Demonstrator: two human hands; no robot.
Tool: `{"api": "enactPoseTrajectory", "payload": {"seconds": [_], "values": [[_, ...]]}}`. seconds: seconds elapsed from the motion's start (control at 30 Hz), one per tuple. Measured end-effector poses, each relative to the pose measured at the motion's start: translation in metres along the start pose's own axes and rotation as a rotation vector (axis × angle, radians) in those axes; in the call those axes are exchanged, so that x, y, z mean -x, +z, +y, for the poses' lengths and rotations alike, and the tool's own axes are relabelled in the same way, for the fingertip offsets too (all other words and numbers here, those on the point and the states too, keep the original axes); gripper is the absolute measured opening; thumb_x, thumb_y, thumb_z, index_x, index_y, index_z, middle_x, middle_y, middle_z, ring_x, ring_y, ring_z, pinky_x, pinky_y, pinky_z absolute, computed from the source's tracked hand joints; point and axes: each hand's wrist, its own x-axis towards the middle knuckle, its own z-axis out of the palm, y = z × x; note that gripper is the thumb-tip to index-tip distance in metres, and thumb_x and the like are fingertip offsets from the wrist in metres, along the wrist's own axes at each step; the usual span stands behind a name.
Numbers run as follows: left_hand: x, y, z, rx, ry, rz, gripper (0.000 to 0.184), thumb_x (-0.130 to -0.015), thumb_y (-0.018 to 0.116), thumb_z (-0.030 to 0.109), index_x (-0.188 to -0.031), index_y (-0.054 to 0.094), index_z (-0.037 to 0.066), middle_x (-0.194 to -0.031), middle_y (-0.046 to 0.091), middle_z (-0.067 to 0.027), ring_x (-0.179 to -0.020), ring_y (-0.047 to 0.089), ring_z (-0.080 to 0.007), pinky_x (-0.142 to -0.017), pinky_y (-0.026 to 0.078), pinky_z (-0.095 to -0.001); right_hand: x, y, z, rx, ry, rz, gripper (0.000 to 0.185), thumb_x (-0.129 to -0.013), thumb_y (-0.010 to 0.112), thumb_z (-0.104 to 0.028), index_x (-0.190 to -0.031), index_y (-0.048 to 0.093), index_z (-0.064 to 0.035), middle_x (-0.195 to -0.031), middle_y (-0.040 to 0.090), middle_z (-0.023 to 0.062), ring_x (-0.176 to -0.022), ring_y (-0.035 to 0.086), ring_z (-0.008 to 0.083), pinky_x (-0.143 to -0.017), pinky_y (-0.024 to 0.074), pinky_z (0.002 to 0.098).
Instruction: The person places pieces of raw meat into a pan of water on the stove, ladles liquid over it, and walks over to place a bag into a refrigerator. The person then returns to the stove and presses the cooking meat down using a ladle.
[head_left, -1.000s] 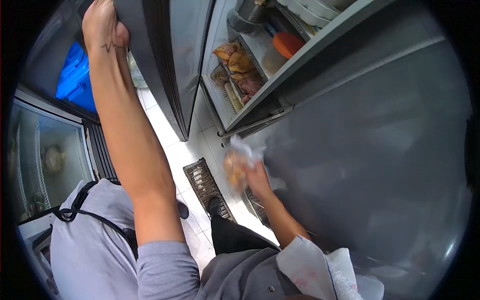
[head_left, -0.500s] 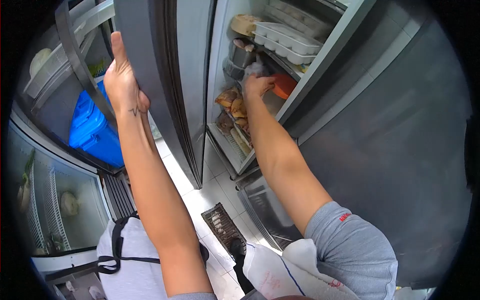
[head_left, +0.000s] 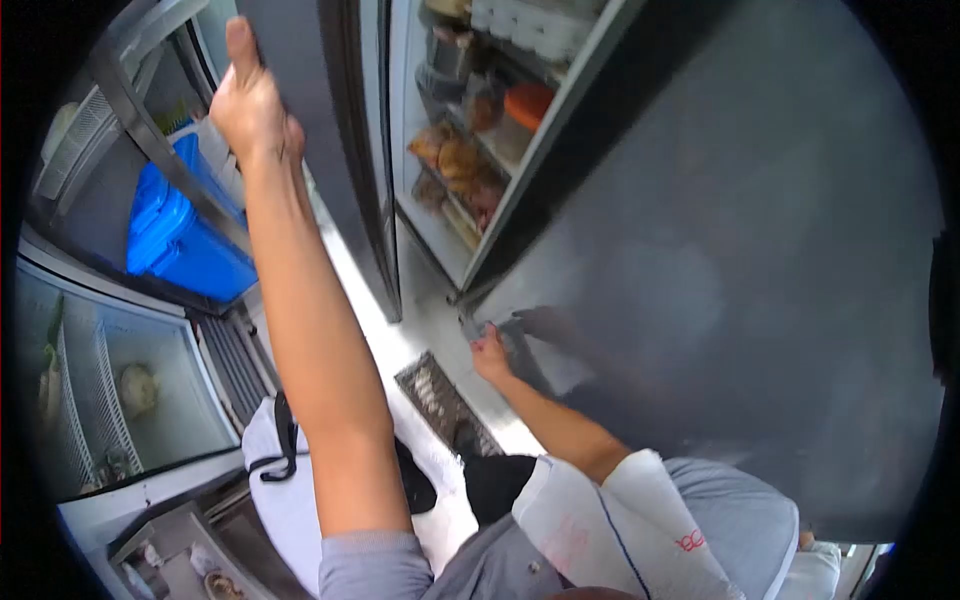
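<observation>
My left hand [head_left: 250, 112] wraps the edge of the open grey refrigerator door [head_left: 305, 90], thumb pointing up and fingers partly hidden. Low down, my right hand [head_left: 489, 355] has curled fingers beside the edge of a large grey metal panel [head_left: 680, 260]. What it grips, if anything, is hidden and blurred. Above it is the open refrigerator compartment, with bagged yellow-brown food [head_left: 450, 165], an orange container [head_left: 528, 103] and a white egg tray [head_left: 530, 30]. Neither hand touches these foods or containers.
On the left stand a blue lidded bin [head_left: 185, 225] and a glass-fronted cooler [head_left: 160, 400] holding pale round vegetables. A floor drain grate [head_left: 440, 400] lies between the units. A white cloth [head_left: 600, 520] hangs at my waist, and a grey tray [head_left: 180, 560] with small items is at lower left.
My right hand has left the refrigerator compartment beside the orange container and moved down to the grey panel's edge. The view has shifted; my left hand stays on the door.
</observation>
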Motion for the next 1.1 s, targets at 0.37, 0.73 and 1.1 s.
{"api": "enactPoseTrajectory", "payload": {"seconds": [0.37, 0.73, 1.1], "values": [[0.042, 0.062, -0.062, -0.143, 0.064, -0.104, 0.049, -0.085, 0.063, 0.047, -0.092, 0.061, -0.002, -0.079, 0.062, -0.0051, -0.066, 0.055, -0.0123, -0.059, 0.047, -0.0267, 0.192, -0.089, 0.135, 0.451, -0.077, -0.597, 0.040, -0.084, 0.055, -0.023, -0.114, 0.047, 0.0029, -0.105, 0.058, 0.0280, -0.102, 0.055, 0.0417, -0.086, 0.0443, 0.0477], [-0.011, 0.090, -0.108, -0.694, 0.566, -0.854, 0.041, -0.094, 0.041, 0.030, -0.121, 0.058, 0.004, -0.121, 0.059, -0.0118, -0.117, 0.052, -0.0262, -0.097, 0.042, -0.0356, 0.278, -0.175, 0.240, 0.517, -0.041, -0.430, 0.036, -0.075, 0.054, -0.015, -0.108, 0.057, -0.0001, -0.099, 0.062, 0.0255, -0.097, 0.059, 0.0400, -0.083, 0.0465, 0.0463], [0.436, 0.186, 0.096, 0.352, 0.288, -1.334, 0.034, -0.095, 0.039, 0.022, -0.117, 0.049, -0.002, -0.090, 0.050, -0.0068, -0.084, 0.049, -0.0194, -0.078, 0.041, -0.0303, 0.411, -0.178, 0.419, -0.023, 0.488, 0.228, 0.026, -0.069, 0.048, -0.007, -0.083, 0.067, 0.0046, -0.080, 0.066, 0.0209, -0.070, 0.065, 0.0314, -0.058, 0.0510, 0.0408]]}}
